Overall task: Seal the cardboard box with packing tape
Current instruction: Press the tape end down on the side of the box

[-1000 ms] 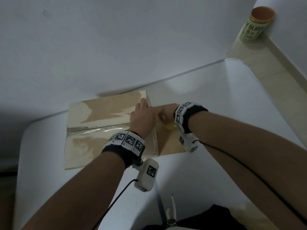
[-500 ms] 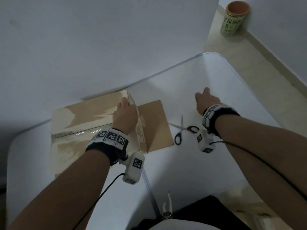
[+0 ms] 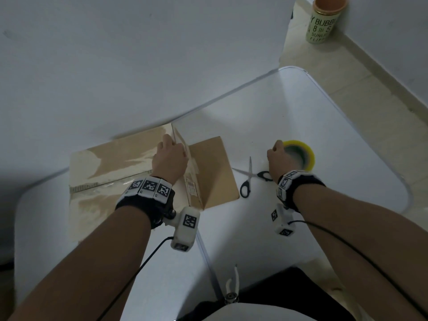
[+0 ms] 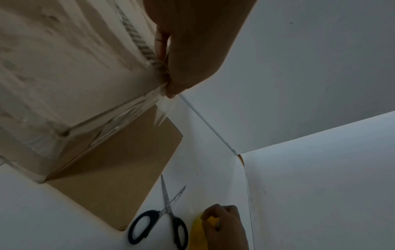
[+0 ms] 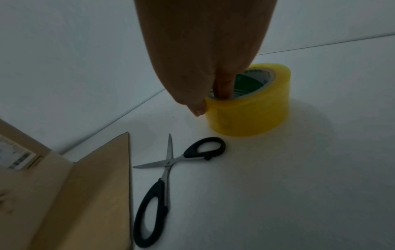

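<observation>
Right hand (image 3: pixel 276 156) grips the roll of yellow packing tape (image 3: pixel 301 154), with fingers (image 5: pixel 224 84) dipped into its green core and the thumb pressed against the outer wall; the roll stands on its flat side on the white worktop (image 3: pixel 324 205), at about 3 o'clock from the cardboard box (image 3: pixel 111 163) in the head view. Left hand (image 3: pixel 170 161) rests on the box's top at its right edge, and the left wrist view shows the thumb (image 4: pixel 179 84) and fingers pinching the corner of the box there, where a strip of clear tape hangs over the edge. A band of clear tape (image 3: pixel 104 185) already runs along the seam across the box's top. The box sits at roughly 9 o'clock on the worktop, its far side close to the white wall. One brown flap (image 3: pixel 213 170) lies open and flat on the worktop, sticking out toward 3 o'clock from the bottom of the box's right side, which carries a pale label (image 3: pixel 191 185).

Black-handled scissors (image 3: pixel 249 180) lie partly open on the worktop between the flap and the tape roll, just beside both; blades point toward 12 o'clock and 9 o'clock in the head view. On the floor beyond the worktop, at about 1 o'clock, stands a pale green can (image 3: pixel 323 19) with printed letters.
</observation>
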Demonstrator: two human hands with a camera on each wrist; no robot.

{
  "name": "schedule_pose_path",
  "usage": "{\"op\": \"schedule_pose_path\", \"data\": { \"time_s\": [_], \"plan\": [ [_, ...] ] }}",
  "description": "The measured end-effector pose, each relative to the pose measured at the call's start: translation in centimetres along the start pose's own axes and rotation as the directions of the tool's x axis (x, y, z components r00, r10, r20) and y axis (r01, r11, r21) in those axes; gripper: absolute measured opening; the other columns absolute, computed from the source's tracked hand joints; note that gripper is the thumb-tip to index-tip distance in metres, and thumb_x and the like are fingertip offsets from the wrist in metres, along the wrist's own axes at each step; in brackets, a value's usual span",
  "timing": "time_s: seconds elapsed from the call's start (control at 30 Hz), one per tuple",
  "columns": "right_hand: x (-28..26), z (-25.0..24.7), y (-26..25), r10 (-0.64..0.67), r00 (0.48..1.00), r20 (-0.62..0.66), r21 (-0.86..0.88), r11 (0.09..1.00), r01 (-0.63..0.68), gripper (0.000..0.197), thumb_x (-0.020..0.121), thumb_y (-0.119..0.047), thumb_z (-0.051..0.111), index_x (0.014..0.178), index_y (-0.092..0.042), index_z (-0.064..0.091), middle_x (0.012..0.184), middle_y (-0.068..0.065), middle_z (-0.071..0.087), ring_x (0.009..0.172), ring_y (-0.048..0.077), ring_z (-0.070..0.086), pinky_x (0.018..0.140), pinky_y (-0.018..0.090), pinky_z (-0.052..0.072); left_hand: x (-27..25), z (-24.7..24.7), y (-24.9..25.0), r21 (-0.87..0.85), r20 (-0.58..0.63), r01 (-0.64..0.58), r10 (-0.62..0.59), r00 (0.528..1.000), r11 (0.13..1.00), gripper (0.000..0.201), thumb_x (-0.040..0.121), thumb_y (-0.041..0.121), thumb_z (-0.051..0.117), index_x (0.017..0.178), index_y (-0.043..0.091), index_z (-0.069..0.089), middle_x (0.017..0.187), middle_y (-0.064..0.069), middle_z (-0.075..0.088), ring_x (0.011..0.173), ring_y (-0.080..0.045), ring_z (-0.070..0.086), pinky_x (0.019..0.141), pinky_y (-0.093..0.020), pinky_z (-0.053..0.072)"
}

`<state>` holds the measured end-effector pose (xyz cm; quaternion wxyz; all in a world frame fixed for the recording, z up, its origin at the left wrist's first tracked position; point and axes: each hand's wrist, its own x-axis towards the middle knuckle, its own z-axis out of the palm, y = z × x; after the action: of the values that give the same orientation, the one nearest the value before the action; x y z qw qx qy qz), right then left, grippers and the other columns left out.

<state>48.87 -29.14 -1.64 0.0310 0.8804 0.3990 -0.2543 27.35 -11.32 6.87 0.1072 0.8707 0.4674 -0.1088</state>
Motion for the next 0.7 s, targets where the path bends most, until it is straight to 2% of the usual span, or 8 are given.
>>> {"op": "schedule_pose_path", "data": {
  "time_s": [0.07,0.13,0.2,0.33,0.47,0.57,0.63,0.7],
  "plan": [
    [0.1,0.0,-0.3,-0.031,0.999,0.028,-0.039,0.999,0.032,0.027,0.083,0.009,0.053,0.108,0.001,0.059,0.133,0.018,0.031,0.051,0.017,0.038,0.064,0.030,0.049,0.0,0.0,0.0,0.002,-0.005,-0.005,0.005,1.000,1.000,0.022,0.093,0.022,0.053,0.104,0.006,0.063,0.122,-0.012,0.036,0.110,-0.030,0.043,0.086,-0.038,0.045],
    [0.4,0.0,-0.2,-0.045,0.997,0.068,-0.060,0.997,0.049,0.021,0.084,0.006,0.054,0.103,0.001,0.063,0.132,0.018,0.034,0.065,0.020,0.046,0.067,0.029,0.052,0.0,0.1,0.0,0.003,-0.012,-0.009,0.009,1.000,1.000,0.022,0.094,0.022,0.053,0.103,0.005,0.063,0.122,-0.013,0.037,0.110,-0.030,0.043,0.086,-0.038,0.045],
    [0.4,-0.2,-0.2,-0.047,0.994,0.098,-0.065,0.996,0.053,0.016,0.087,-0.002,0.055,0.101,0.001,0.063,0.129,0.015,0.038,0.078,0.021,0.046,0.067,0.025,0.048,0.0,0.2,-0.1,-0.004,-0.021,-0.009,0.009,1.000,1.000,0.022,0.095,0.022,0.052,0.102,0.005,0.063,0.121,-0.013,0.037,0.110,-0.030,0.043,0.085,-0.038,0.045],
    [0.2,-0.4,-0.4,-0.010,0.995,0.104,-0.068,0.998,0.017,0.024,0.088,-0.016,0.055,0.102,0.003,0.060,0.126,0.010,0.032,0.073,0.025,0.053,0.063,0.029,0.043,0.1,0.4,-0.2,-0.010,-0.028,-0.017,0.017,0.999,1.000,0.022,0.094,0.021,0.052,0.102,0.004,0.063,0.121,-0.013,0.037,0.110,-0.031,0.043,0.086,-0.038,0.046],
    [0.3,-0.7,-0.5,-0.024,0.997,0.076,-0.115,0.993,0.033,0.029,0.085,-0.021,0.051,0.106,-0.005,0.064,0.126,0.011,0.036,0.099,0.034,0.051,0.079,0.038,0.049,0.2,0.4,-0.3,-0.019,-0.032,-0.024,0.023,0.999,1.000,0.022,0.094,0.021,0.052,0.102,0.003,0.063,0.121,-0.014,0.037,0.110,-0.031,0.043,0.087,-0.037,0.046],
    [0.3,-1.7,-0.4,0.013,0.999,0.042,-0.116,0.993,-0.008,0.026,0.084,-0.017,0.053,0.106,-0.013,0.066,0.135,0.007,0.030,0.097,0.033,0.053,0.079,0.037,0.050,0.2,0.5,-0.4,-0.029,-0.037,-0.030,0.029,0.999,0.999,0.022,0.094,0.021,0.052,0.101,0.004,0.063,0.120,-0.013,0.037,0.109,-0.031,0.044,0.087,-0.037,0.046],
    [0.1,-2.1,-0.7,0.013,1.000,-0.002,-0.180,0.984,-0.013,0.029,0.083,-0.017,0.053,0.110,-0.013,0.063,0.136,0.010,0.031,0.101,0.034,0.050,0.082,0.037,0.046,0.2,0.5,-0.5,-0.029,-0.040,-0.030,0.028,0.999,0.999,0.021,0.094,0.021,0.052,0.102,0.004,0.062,0.121,-0.013,0.037,0.109,-0.030,0.044,0.085,-0.036,0.045],
    [-0.1,-2.3,-1.6,-0.030,0.993,-0.110,-0.207,0.978,0.007,0.035,0.081,-0.016,0.054,0.115,-0.009,0.054,0.130,0.014,0.036,0.106,0.034,0.047,0.088,0.039,0.042,0.2,0.5,-0.5,-0.028,-0.040,-0.029,0.028,0.999,0.999,0.021,0.094,0.021,0.052,0.102,0.005,0.062,0.122,-0.013,0.037,0.110,-0.030,0.043,0.085,-0.036,0.046]
  ]
}}
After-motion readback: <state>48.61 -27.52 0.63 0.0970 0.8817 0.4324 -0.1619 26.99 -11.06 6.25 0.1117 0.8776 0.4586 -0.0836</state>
